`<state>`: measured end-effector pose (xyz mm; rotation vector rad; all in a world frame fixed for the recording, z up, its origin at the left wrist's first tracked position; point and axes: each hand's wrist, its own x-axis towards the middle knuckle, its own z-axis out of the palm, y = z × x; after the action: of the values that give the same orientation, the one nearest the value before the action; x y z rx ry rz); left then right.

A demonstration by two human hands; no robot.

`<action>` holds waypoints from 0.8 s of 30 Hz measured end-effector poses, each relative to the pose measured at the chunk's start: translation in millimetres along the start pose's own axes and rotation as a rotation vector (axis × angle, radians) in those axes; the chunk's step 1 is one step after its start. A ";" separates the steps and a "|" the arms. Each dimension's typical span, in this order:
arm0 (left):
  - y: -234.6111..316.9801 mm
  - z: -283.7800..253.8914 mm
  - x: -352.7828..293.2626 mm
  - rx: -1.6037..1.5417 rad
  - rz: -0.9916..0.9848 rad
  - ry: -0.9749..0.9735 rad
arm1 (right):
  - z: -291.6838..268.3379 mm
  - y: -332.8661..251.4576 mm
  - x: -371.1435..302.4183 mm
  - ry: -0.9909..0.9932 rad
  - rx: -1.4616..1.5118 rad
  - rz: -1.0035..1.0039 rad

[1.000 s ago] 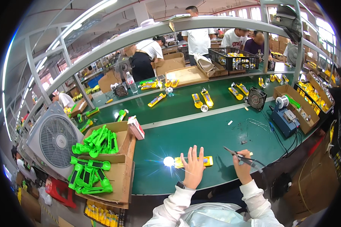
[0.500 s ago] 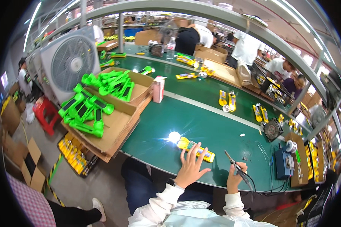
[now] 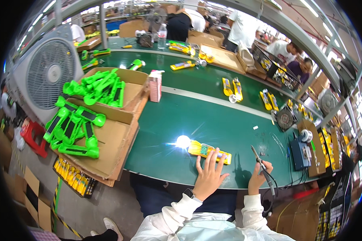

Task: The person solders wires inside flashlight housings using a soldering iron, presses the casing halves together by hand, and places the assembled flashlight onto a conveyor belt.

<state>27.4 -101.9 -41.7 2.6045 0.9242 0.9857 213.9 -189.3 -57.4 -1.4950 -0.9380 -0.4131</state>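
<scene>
A yellow flashlight body (image 3: 195,148), with a green circuit board (image 3: 205,149) showing in it, lies on the green table. At its left end a bulb (image 3: 184,141) glows bright white. My left hand (image 3: 209,175) is spread over the right part of the body, fingertips resting on it and stretched apart. To the right, my right hand (image 3: 260,175) is closed round a soldering iron (image 3: 263,166), its tip pointing up and away, apart from the flashlight.
Cartons of green plastic housings (image 3: 74,130) stand left, beside a pink box (image 3: 155,85) and a large fan (image 3: 48,72). On the right are a blue soldering station (image 3: 301,154) and a solder wire spool (image 3: 306,135). More yellow flashlight bodies (image 3: 237,89) lie farther back; co-workers are beyond.
The view has swung, so the cartons and fan sit farther left. My right hand with the soldering iron has shifted slightly right, away from the flashlight. My left hand stays spread on the body.
</scene>
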 end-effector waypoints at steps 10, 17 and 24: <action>-4.5 -3.5 8.2 -0.066 -0.043 -0.033 | 0.6 -5.1 2.3 -0.005 0.038 0.018; -6.1 -34.2 -10.7 -0.032 -0.175 0.152 | -2.3 -6.6 -6.8 -0.096 0.089 -0.008; -85.7 -195.5 16.6 0.372 -0.471 0.156 | -9.2 2.7 -3.1 -0.053 0.051 -0.051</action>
<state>-132.4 -29.7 81.1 2.4068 1.8087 0.9629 216.5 -198.7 -59.9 -1.4437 -1.0227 -0.3851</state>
